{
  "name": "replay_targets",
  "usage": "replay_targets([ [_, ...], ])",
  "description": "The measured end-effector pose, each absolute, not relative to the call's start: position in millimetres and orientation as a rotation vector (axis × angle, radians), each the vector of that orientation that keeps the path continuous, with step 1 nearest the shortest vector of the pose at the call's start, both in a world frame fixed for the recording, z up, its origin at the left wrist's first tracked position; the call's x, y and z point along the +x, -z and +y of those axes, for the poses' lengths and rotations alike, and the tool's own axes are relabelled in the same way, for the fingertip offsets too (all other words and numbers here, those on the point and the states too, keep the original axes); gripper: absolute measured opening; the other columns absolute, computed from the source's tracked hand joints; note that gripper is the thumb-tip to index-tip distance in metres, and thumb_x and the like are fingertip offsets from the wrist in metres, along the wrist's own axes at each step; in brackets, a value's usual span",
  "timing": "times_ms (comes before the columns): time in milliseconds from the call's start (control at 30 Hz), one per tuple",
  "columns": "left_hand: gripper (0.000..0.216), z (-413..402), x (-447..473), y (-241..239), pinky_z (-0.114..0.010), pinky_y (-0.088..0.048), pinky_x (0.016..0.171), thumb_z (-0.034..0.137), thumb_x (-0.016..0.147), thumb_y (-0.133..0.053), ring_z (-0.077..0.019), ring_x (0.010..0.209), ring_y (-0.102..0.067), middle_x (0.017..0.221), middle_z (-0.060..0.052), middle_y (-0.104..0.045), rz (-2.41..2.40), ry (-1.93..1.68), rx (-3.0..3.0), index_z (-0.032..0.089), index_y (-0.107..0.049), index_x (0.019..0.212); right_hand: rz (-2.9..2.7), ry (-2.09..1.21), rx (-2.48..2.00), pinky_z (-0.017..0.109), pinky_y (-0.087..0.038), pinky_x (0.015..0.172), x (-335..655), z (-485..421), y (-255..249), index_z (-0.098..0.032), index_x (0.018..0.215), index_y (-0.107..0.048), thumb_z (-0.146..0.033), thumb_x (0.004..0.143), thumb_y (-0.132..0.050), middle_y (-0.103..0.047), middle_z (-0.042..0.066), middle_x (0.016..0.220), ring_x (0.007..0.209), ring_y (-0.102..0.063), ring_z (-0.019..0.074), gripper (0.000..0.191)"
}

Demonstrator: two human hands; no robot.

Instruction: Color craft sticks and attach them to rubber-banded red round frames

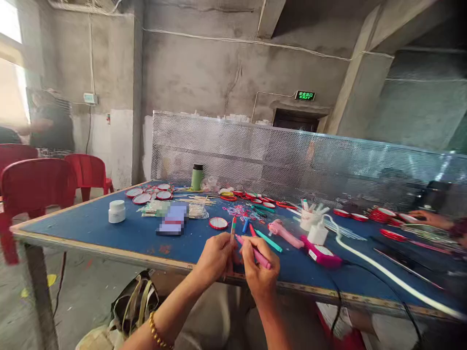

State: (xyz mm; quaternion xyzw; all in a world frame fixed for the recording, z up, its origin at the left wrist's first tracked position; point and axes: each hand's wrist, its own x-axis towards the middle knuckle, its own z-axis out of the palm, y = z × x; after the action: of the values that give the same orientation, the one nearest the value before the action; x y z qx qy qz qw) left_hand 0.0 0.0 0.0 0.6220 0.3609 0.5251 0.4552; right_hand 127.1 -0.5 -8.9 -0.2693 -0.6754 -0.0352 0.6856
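My left hand is closed around a thin stick that stands upright, coloured green at the top and red and pale lower down. In my right hand is a pink marker, gripped like a pen, its tip close to the stick. Just past my hands lie a teal marker, a red marker and a blue marker. A round red-rimmed disc rests beyond my left hand. Beads or small coloured bits are scattered behind the markers.
A white jar, a blurred-out phone and a green bottle stand or lie leftward. To the right are a pink tool, a magenta device, a white bottle, a white cable and another person's hand.
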Motion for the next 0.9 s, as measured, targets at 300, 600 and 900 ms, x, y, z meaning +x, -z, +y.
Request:
replay_targets([
  [300, 0.033, -4.6, -3.9, -4.5, -0.019, -0.036, 0.031, 0.050, 0.084, -0.050, -0.0098, 0.035, -0.053, 0.063, -0.001, -0.067, 0.869, -1.261, 1.506, 0.017, -0.055, 0.081, -1.431, 0.013, -0.628, 0.022, -0.049, 0.048, 129.6, 2.7, 13.6, -0.018, 0.086, -0.068, -0.024, 0.095, -0.058, -0.069, 0.001, 0.071, 0.053, -0.063, 0.0126, 0.015],
  [600, 0.034, -1.1, -2.6, -2.2, -0.018, -0.040, 0.032, 0.051, 0.083, -0.053, -0.0099, 0.037, -0.057, 0.067, -0.003, -0.069, 0.852, -1.267, 1.478, 0.017, -0.055, 0.080, -1.478, 0.005, -0.587, 0.022, -0.050, 0.050, 129.6, 0.1, 13.4, -0.018, 0.088, -0.067, -0.019, 0.095, -0.056, -0.071, 0.002, 0.072, 0.056, -0.066, 0.0128, 0.013],
  [900, 0.035, -5.0, -3.6, -0.7, -0.017, -0.039, 0.031, 0.050, 0.088, -0.051, -0.0110, 0.036, -0.057, 0.054, 0.004, -0.055, 0.866, -1.306, 1.528, 0.017, -0.055, 0.079, -1.531, 0.097, -0.591, 0.021, -0.050, 0.052, 126.4, -4.1, 2.4, -0.019, 0.088, -0.066, -0.016, 0.094, -0.056, -0.070, 0.000, 0.071, 0.056, -0.066, 0.0119, 0.013],
])
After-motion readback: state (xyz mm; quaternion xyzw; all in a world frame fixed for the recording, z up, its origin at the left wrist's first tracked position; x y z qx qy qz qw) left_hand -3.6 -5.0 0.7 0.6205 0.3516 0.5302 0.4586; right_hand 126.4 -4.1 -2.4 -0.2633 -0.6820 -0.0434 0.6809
